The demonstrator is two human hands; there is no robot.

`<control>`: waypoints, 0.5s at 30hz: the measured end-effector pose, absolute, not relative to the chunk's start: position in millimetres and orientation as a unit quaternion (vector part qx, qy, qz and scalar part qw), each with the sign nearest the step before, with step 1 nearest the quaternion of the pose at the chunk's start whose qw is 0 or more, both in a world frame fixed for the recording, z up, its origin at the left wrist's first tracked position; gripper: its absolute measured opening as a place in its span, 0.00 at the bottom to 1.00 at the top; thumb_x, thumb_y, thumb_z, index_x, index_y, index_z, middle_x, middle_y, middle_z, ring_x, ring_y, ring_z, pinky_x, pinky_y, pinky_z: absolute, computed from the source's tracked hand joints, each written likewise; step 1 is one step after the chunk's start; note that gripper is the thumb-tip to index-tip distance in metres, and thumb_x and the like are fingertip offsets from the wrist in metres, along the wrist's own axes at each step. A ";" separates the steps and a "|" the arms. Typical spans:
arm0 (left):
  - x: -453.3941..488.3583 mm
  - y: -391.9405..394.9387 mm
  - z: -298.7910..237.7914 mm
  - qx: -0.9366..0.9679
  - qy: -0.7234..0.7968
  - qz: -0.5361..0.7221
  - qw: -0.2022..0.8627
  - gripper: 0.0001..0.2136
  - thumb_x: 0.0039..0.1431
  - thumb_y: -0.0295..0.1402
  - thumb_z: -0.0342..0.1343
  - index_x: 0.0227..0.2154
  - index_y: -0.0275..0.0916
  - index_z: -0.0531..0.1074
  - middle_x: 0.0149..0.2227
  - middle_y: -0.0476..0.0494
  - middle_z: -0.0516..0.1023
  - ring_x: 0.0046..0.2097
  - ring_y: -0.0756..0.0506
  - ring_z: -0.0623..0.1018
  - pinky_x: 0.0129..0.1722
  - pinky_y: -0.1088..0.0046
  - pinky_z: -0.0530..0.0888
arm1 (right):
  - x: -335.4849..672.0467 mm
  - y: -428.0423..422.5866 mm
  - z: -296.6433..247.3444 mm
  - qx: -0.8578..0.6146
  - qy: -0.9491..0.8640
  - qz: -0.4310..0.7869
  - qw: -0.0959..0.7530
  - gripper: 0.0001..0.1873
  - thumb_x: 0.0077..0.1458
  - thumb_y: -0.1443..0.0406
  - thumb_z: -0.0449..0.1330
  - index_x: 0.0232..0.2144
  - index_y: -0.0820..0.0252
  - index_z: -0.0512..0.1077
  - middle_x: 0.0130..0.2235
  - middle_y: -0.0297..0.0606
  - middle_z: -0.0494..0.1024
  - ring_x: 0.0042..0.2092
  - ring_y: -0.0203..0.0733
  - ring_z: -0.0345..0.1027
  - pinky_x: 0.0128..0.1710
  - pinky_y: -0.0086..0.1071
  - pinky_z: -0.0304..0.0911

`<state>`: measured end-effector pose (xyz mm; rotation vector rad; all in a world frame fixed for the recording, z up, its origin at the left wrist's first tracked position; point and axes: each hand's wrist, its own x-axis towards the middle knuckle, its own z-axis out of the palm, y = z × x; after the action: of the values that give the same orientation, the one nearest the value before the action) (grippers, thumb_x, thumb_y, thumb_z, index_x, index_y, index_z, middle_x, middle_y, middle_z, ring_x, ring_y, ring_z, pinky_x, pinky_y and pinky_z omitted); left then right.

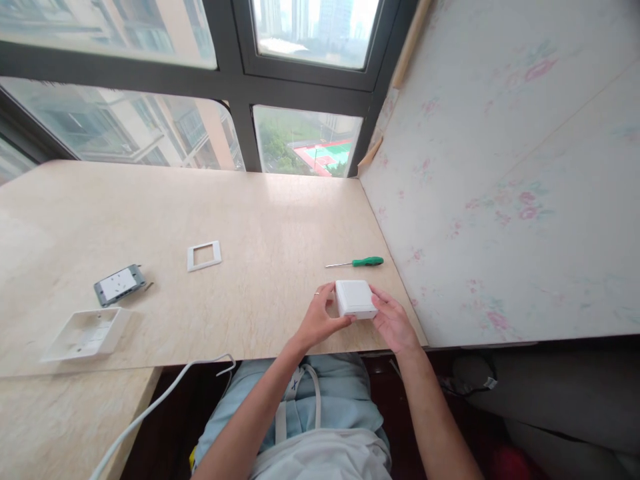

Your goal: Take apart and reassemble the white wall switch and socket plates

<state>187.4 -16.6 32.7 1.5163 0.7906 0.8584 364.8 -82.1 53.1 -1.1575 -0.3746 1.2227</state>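
Both hands hold a white square wall-plate box [355,297] just above the front part of the wooden top. Around its left side and front corner are the thumb and fingers of my left hand [321,315]. My right hand [393,319] grips the right side, thumb near the front edge. Beyond the box lies a screwdriver [367,262] with a green handle, its shaft pointing left. A white rectangular frame [191,259] rests farther left. Left of that are a socket insert [120,285] on a metal mount and an open white back box [107,340].
A white cable [165,395] hangs over the front edge of the wooden top [260,267], at the left of my lap. A flowered wall [500,200] bounds the right side. Dark window frames [240,87] stand along the back.
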 end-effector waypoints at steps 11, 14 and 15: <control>249.1 -2.5 26.1 0.713 0.318 0.336 0.527 0.41 0.40 0.35 0.71 0.60 0.40 0.63 0.60 0.32 0.68 0.59 0.33 0.69 0.59 0.52 0.64 | 392.0 -102.0 48.5 -0.547 -0.179 0.430 0.696 0.26 0.47 0.53 0.70 0.47 0.56 0.77 0.53 0.40 0.79 0.60 0.51 0.66 0.64 0.47 0.55; 266.0 1.7 26.1 0.725 0.309 0.339 0.514 0.39 0.41 0.35 0.71 0.59 0.39 0.64 0.58 0.32 0.69 0.58 0.32 0.70 0.58 0.51 0.64 | 394.8 -114.3 46.0 -0.572 -0.172 0.397 0.697 0.29 0.47 0.54 0.71 0.51 0.54 0.75 0.60 0.39 0.72 0.66 0.49 0.57 0.68 0.45 0.47; 271.2 3.3 25.9 0.729 0.307 0.336 0.511 0.39 0.41 0.35 0.70 0.59 0.39 0.64 0.58 0.32 0.69 0.58 0.32 0.70 0.58 0.51 0.64 | 395.4 -118.9 44.9 -0.580 -0.171 0.389 0.695 0.30 0.47 0.55 0.71 0.53 0.54 0.74 0.62 0.39 0.69 0.67 0.49 0.55 0.68 0.44 0.45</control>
<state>271.2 3.3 25.9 1.7545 0.7394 0.8098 395.4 -118.9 44.9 -1.2945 -0.3808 0.8678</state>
